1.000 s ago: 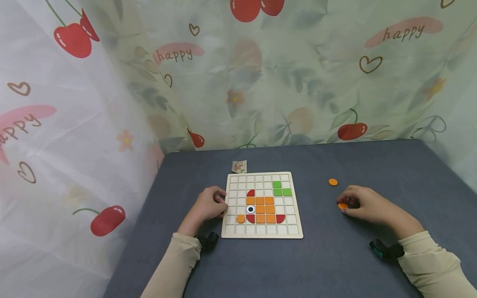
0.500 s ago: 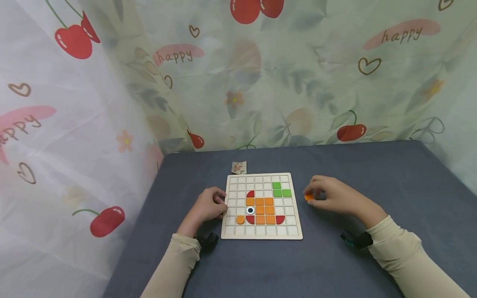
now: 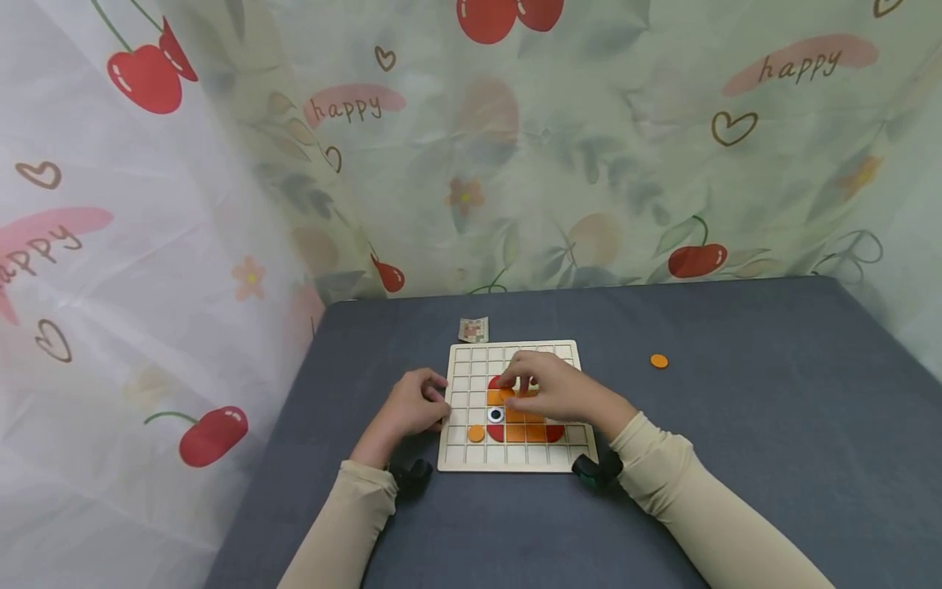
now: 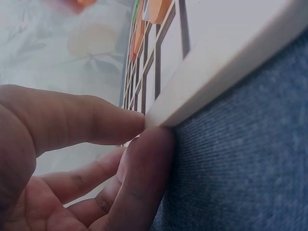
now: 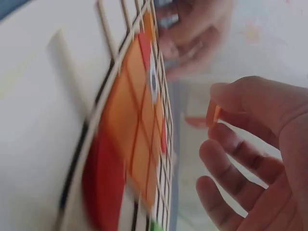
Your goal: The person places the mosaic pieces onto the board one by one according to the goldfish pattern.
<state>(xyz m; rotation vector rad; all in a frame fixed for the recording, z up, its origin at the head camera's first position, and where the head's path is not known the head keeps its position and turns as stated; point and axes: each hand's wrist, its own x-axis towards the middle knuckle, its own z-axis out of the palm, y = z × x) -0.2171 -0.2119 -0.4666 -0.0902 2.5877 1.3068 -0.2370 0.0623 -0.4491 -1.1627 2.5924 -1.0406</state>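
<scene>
A wooden grid board point(image 3: 458, 459) lies on the table with colored pieces in its cells. My left hand point(image 3: 412, 402) pinches the board's left edge; the left wrist view has the thumb and index fingertip meeting at the pale rim point(image 4: 207, 72). Above the board, my right hand point(image 3: 559, 390) pinches an orange disc point(image 5: 212, 113) between thumb and fingers. Orange square tiles point(image 5: 129, 108), red quarter-round pieces point(image 3: 495, 433) and an eye piece point(image 3: 495, 415) form a block below it. Another orange disc point(image 3: 476, 433) sits in a lower-left cell. The right hand hides the green tiles in the head view.
One loose orange disc point(image 3: 659, 361) lies on the dark table cloth point(image 3: 743, 393), right of the board. A small patterned card point(image 3: 473, 330) is just behind the board's far edge. Printed curtains point(image 3: 530, 164) stand behind and left of the table.
My right hand has picked up an orange disc from the right side of the table and carried it left over the board. The left hand stays at the board's edge.
</scene>
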